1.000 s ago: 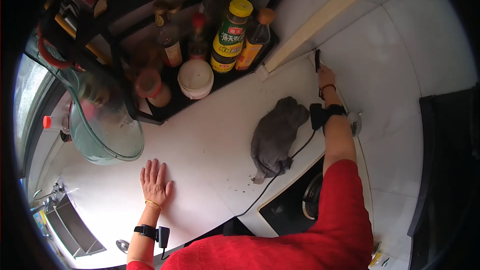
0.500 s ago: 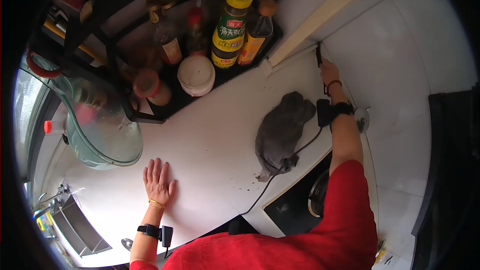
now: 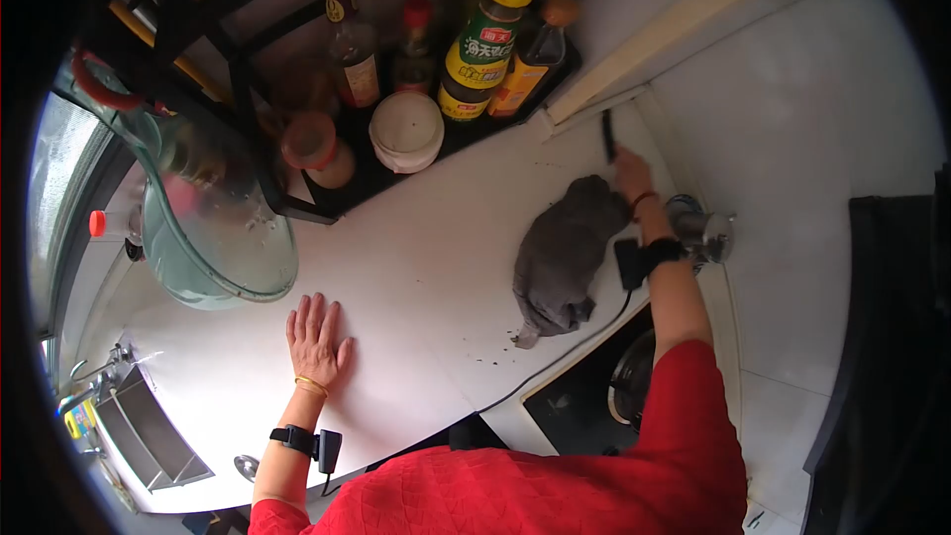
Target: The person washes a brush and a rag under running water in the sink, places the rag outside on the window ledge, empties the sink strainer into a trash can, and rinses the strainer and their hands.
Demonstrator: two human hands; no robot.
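Observation:
My left hand [image 3: 318, 340] lies flat on the white countertop [image 3: 416, 267], fingers spread, nothing in it. At the upper right, my right hand [image 3: 631, 176] is closed around the end of a thin black tool [image 3: 608, 135], which reaches up toward the counter's back edge. Just left of that hand lies a crumpled grey cloth [image 3: 563, 258]. Small dark crumbs are scattered by the cloth's lower end, with a few more specks above it. A black cable runs from the right wrist device across the counter below the cloth.
A black rack [image 3: 327, 208] at the top holds a yellow-capped bottle [image 3: 485, 45], a white-lidded jar [image 3: 406, 131] and other bottles. A clear greenish container [image 3: 213, 258] stands at the left. A dark hob [image 3: 575, 416] is at lower right, a metal container [image 3: 705, 236] beside my right wrist.
My right hand has moved left and down with the black tool, away from the wall. The view has shifted slightly. My left hand remains flat on the counter.

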